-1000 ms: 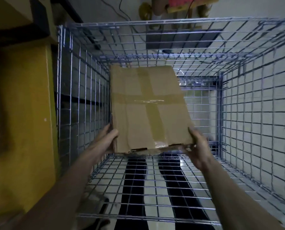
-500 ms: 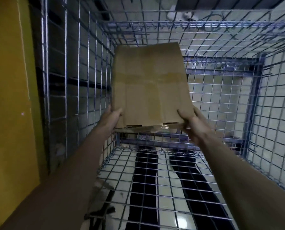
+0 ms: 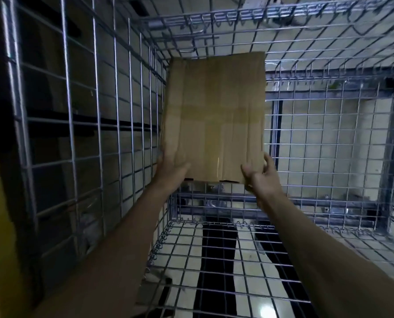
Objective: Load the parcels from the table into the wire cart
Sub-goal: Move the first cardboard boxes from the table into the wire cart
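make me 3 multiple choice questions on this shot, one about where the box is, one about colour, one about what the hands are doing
1. Where is the cardboard parcel?
A. lying flat on the floor outside the cart
B. held inside the wire cart, near its left wall
C. on a table

2. What colour is the parcel?
A. brown
B. white
C. blue

3. What are the hands doing?
A. both hang free of the parcel
B. only the right hand touches it
C. the left hand and the right hand hold its near corners

Answers:
1 B, wire mesh surrounds the parcel and its left edge sits close to the left wall.
2 A, it is plain brown cardboard with a band of tape across it.
3 C, one hand sits at each near corner, with the thumbs on top.
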